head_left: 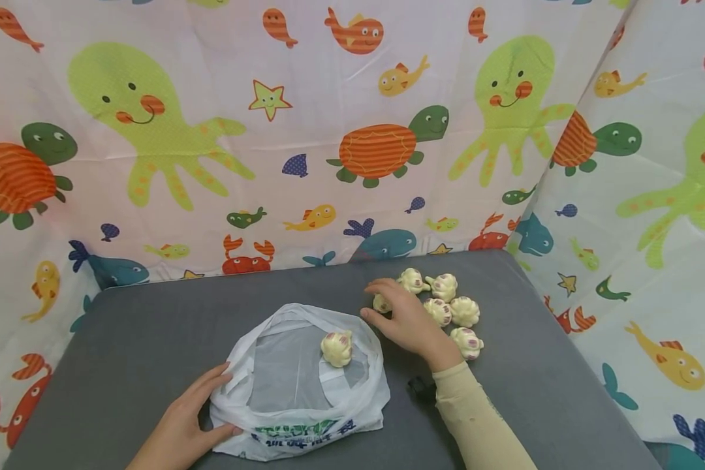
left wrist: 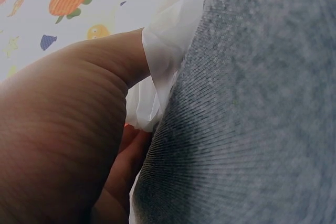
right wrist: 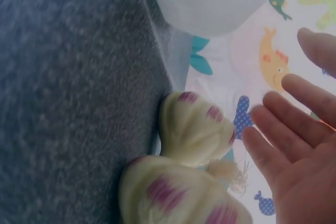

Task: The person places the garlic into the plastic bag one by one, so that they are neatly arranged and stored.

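A white plastic bag (head_left: 364, 398) with printing on its front stands with its mouth spread wide. One garlic bulb (head_left: 337, 348) is inside, near its right wall. My left hand (head_left: 185, 414) holds the bag's near left corner between thumb and fingers; the thumb tip is hidden behind plastic in the left wrist view. Over a group of several cream garlic bulbs (head_left: 465, 311) with purple marks, my right hand (head_left: 408, 320) hovers, fingers spread and holding nothing. It partly covers the leftmost bulb (head_left: 380, 303). Two garlic bulbs (right wrist: 194, 129) appear beside the fingers in the right wrist view.
A grey table (head_left: 153, 339) carries everything. Behind it and on the right hangs a white curtain (head_left: 305, 143) with sea-animal prints. A small black object (head_left: 421, 390) lies by my right forearm, partly hidden by the sleeve.
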### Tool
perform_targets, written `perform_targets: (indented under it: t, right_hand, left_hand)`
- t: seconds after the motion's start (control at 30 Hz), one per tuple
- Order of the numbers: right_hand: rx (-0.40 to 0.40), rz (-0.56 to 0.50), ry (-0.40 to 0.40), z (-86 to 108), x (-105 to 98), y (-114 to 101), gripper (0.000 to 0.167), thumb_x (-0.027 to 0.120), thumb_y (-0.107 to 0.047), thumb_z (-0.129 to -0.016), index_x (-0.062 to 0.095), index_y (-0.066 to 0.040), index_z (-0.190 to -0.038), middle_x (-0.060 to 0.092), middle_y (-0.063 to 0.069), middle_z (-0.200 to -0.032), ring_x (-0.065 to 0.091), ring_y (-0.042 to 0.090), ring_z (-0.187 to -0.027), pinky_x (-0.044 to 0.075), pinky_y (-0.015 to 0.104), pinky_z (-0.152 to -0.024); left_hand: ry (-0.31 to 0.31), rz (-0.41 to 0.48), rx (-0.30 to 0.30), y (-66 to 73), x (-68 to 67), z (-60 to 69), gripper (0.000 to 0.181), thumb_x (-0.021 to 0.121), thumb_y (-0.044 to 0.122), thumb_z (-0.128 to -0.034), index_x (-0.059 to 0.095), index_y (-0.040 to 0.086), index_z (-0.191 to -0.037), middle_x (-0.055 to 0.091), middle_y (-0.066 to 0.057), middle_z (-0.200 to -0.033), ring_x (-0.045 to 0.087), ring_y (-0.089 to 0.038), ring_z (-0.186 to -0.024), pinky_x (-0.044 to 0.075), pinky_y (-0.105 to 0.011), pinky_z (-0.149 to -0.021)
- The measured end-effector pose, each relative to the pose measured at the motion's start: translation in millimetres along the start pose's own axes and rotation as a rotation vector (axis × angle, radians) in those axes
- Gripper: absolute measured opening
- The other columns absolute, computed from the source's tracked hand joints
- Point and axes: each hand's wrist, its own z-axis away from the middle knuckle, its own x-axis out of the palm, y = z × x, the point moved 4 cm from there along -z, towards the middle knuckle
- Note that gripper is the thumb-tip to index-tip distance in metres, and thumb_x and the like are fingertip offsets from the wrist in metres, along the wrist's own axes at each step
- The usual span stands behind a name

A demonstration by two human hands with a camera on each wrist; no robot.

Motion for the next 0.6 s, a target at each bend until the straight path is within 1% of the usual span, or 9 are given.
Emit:
perform_targets:
  t: [0.1, 0.23, 0.33, 0.47, 0.6]
  right_hand:
    - [0.010, 0.001, 0.028, 0.5, -2, 4, 0.046, 0.076, -0.035, -0.106, 0.069, -0.005, -0.141, 0.059, 0.015, -0.152, 0.058, 0.035, -0.141, 0.052, 0.056, -0.112]
    - [0.028, -0.006, 0.049, -0.6, -5, 10, 0.050, 0.077, -0.034, -0.105, 0.067, -0.003, -0.142, 0.057, 0.018, -0.155, 0.057, 0.036, -0.142, 0.052, 0.057, -0.111]
    - [0.053, -0.004, 0.048, -1.3, -5, 15, 0.052, 0.078, -0.034, -0.104, 0.067, -0.002, -0.143, 0.055, 0.019, -0.157, 0.055, 0.037, -0.144, 0.052, 0.058, -0.111]
    - [0.088, -0.002, 0.038, -0.1, -5, 21, 0.054, 0.078, -0.035, -0.104, 0.065, -0.002, -0.145, 0.053, 0.020, -0.159, 0.056, 0.038, -0.143, 0.052, 0.058, -0.110]
    - [0.118, -0.010, 0.021, 2.5, -2, 26, 0.054, 0.077, -0.035, -0.105, 0.065, -0.003, -0.146, 0.052, 0.022, -0.160, 0.059, 0.040, -0.139, 0.053, 0.059, -0.109]
  left_hand:
    - [-0.004, -0.004, 0.000, -0.9, 0.9, 0.6, 0.092, 0.098, 0.056, -0.0749, 0.063, 0.014, -0.150, 0.054, -0.005, -0.162, 0.060, -0.030, -0.138, 0.060, -0.053, -0.101]
    - [0.003, -0.010, 0.004, -0.7, -0.2, 0.6, 0.091, 0.100, 0.053, -0.0747, 0.064, 0.014, -0.149, 0.054, -0.004, -0.162, 0.061, -0.028, -0.137, 0.060, -0.051, -0.100]
    - [0.008, -0.009, 0.004, 0.2, -0.8, 0.7, 0.091, 0.101, 0.049, -0.0740, 0.064, 0.013, -0.149, 0.055, -0.004, -0.162, 0.061, -0.029, -0.136, 0.060, -0.054, -0.100]
    - [0.002, -0.008, 0.000, 0.5, -0.4, 0.7, 0.091, 0.101, 0.050, -0.0737, 0.064, 0.013, -0.149, 0.055, -0.005, -0.161, 0.062, -0.030, -0.135, 0.060, -0.057, -0.100]
    - [0.002, -0.017, 0.002, 0.2, 0.1, 0.5, 0.091, 0.101, 0.050, -0.0740, 0.064, 0.014, -0.148, 0.055, -0.004, -0.161, 0.062, -0.028, -0.134, 0.061, -0.053, -0.099]
